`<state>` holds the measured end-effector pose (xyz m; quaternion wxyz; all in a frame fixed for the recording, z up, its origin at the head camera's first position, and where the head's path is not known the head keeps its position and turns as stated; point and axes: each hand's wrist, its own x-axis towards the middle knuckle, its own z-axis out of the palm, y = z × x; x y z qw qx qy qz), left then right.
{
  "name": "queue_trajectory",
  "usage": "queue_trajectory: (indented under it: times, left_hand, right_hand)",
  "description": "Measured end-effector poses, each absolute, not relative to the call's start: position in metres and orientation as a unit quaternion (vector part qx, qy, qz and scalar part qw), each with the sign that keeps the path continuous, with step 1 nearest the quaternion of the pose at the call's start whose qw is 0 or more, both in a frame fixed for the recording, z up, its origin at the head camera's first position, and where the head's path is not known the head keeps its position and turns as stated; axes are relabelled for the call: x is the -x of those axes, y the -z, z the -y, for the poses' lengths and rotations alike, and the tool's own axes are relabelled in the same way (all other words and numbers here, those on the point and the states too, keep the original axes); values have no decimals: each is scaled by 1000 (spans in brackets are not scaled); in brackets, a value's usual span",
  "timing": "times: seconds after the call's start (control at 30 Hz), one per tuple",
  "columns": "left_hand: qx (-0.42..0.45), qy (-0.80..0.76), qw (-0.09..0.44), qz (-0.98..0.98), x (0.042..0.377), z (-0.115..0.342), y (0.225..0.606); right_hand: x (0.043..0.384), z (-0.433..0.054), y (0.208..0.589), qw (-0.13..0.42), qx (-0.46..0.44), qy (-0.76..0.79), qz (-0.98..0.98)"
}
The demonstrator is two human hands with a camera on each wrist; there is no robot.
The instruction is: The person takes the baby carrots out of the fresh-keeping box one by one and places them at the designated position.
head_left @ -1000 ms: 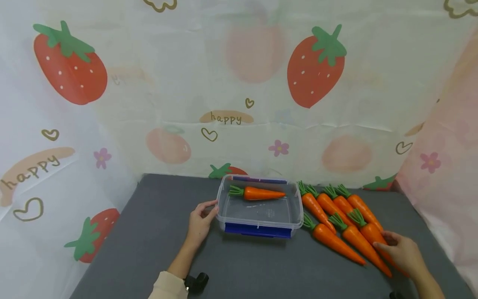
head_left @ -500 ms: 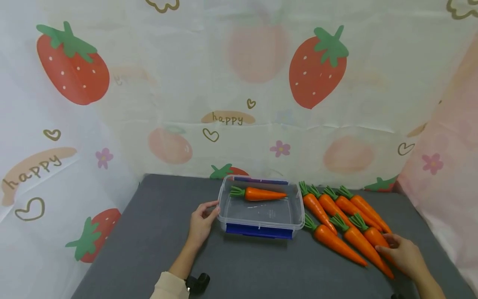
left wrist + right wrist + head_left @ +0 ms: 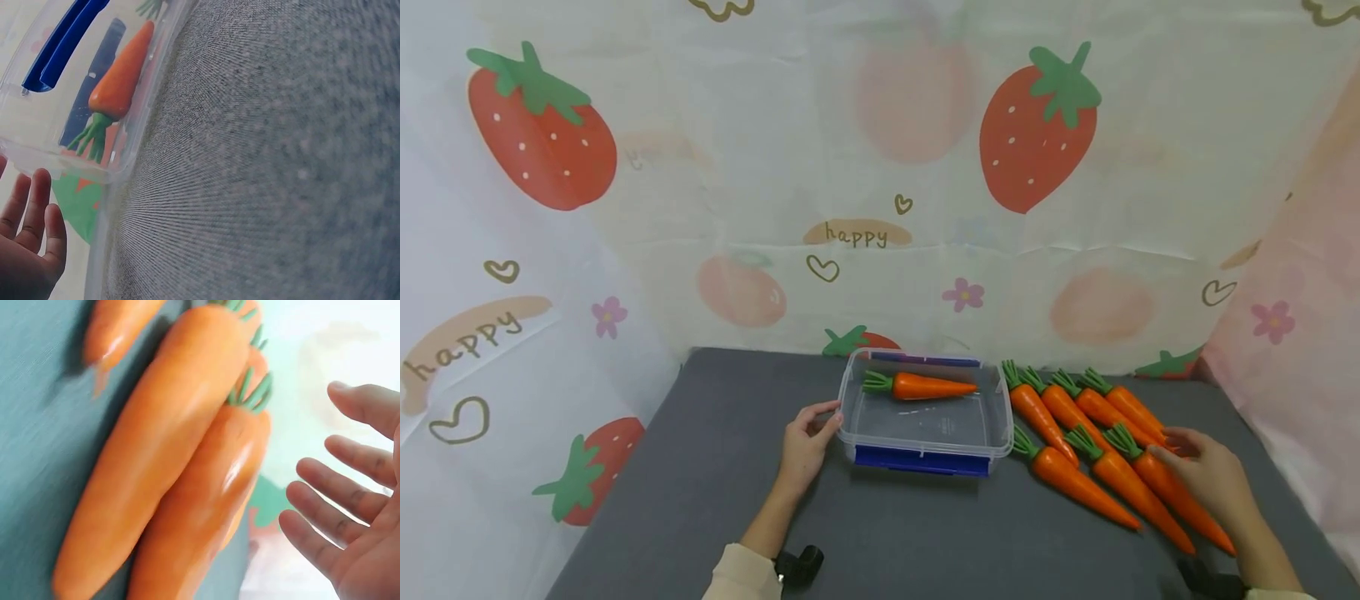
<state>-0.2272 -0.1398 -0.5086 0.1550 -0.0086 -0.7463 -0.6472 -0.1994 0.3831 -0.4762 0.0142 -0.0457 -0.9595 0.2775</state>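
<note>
My left hand touches the left wall of a clear plastic food container with blue clips. In the left wrist view its visible fingers are straight, beside the container's corner. One carrot with a green top lies inside along the back. To the right, several carrots lie on the table in two slanting rows. My right hand is over the right end of these, nearest the far-right carrot and a front carrot. The right wrist view shows its fingers spread, apart from the carrots.
A dark grey tabletop lies under everything. Behind it hangs a pale sheet printed with strawberries and hearts, with more sheeting at both sides. The container has no lid on it. Black wrist devices show at both wrists.
My right hand has come off the front right carrot and moved back toward the far-right one. The left hand and the container have stayed put.
</note>
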Motion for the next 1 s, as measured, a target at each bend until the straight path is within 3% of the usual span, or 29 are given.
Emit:
queue_trajectory:
  times: [0.2, 0.33, 0.73, 1.0]
  left_hand:
    - [9, 650, 165, 742, 242, 144, 533]
    - [11, 651, 148, 744, 238, 143, 525]
    - [8, 648, 162, 744, 244, 144, 539]
    - [13, 649, 157, 744, 233, 142, 520]
  right_hand:
    - [212, -360, 464, 68, 11, -297, 952]
    - [218, -345, 459, 97, -4, -307, 947]
    - [236, -302, 446, 78, -50, -354, 930]
    - [252, -275, 445, 69, -84, -364, 925]
